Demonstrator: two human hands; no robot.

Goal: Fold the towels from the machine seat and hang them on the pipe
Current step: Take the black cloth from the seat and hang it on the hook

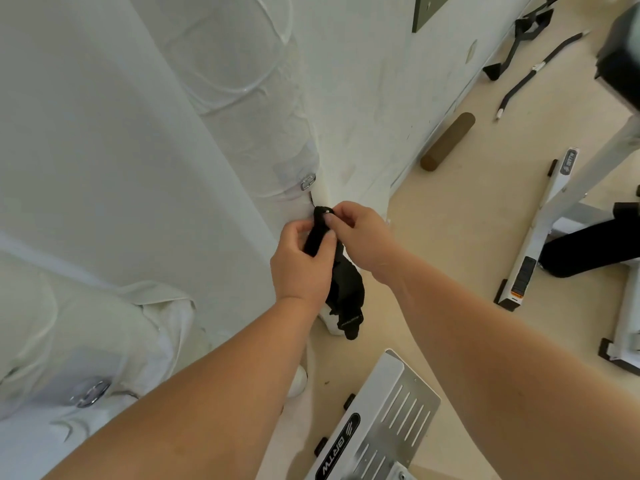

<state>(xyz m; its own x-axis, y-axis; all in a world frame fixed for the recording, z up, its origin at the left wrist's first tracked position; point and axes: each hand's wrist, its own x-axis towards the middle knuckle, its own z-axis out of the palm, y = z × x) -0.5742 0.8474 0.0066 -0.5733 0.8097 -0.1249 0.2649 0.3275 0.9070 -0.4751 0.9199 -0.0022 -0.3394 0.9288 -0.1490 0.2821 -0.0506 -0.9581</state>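
A black towel (346,289) hangs down in the middle of the head view, close to a white wrapped pipe (242,109) that runs up the wall corner. My left hand (301,268) grips the towel's upper part from the left. My right hand (360,233) pinches its top end, right beside a metal clamp (308,181) on the pipe. The towel's lower end dangles below my hands over a white foot of the pipe.
A second wrapped pipe (86,358) with a metal clamp lies at lower left. A white machine plate (384,424) sits below. White machine frames (540,237), a brown roll (446,142) and black straps (533,74) lie on the beige floor at right.
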